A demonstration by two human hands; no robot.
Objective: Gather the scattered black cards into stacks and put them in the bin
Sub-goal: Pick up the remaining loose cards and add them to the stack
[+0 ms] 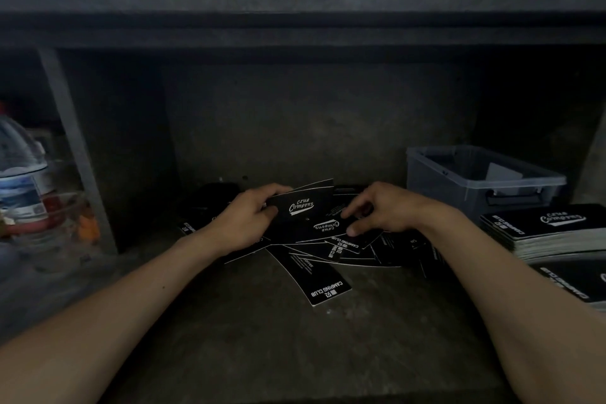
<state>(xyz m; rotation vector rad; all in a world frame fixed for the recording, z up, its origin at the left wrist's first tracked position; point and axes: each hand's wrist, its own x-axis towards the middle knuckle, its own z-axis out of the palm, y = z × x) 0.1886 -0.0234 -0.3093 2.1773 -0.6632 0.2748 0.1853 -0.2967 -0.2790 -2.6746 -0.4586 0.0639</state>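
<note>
Two bare forearms [98, 321] reach forward over the dark counter [262, 344]. Just under the fingers, loose black cards [314, 275] with white print lie scattered on the counter, overlapping each other. The left hand [244, 221] grips a small bundle of cards [305, 203], lifted and tilted; its fingers [278, 188] curl round the far edge. The right hand [388, 210] is just beside it, and its bent fingers [355, 207] and thumb pinch one card on top of the pile. Right of the right fingers lies a neat stack [551, 233] of the same cards. Behind this stack stands a clear plastic bin [439, 187]. Far left of the left fingers stands a plastic bottle [23, 180].
</note>
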